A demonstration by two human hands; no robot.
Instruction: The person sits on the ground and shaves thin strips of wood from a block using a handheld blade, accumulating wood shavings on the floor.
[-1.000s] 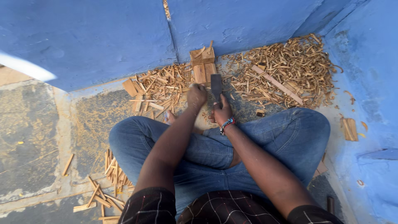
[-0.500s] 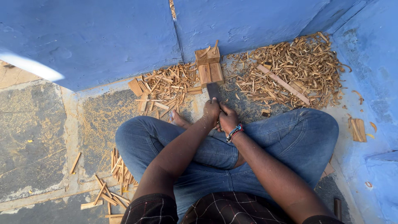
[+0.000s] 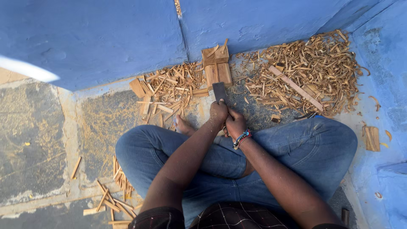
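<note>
I sit cross-legged in blue jeans on a stone floor. Both hands meet in front of my knees. My left hand [image 3: 218,113] and my right hand [image 3: 235,124], which wears a beaded bracelet, are closed together around the handle of a flat dark metal blade [image 3: 219,91]. The blade points away from me toward a few stacked wooden blocks [image 3: 216,65] by the blue wall. Whether a wood piece lies under the hands is hidden.
A large heap of wood shavings [image 3: 309,72] with a long wooden slat [image 3: 295,87] lies at right. Split wood chips [image 3: 169,87] spread at left of the blocks. Thin wood sticks [image 3: 111,198] lie by my left knee. Blue walls [image 3: 106,38] close the corner.
Both hands with the blade have stayed clasped together, shifting slightly nearer my lap. The view has drifted a little.
</note>
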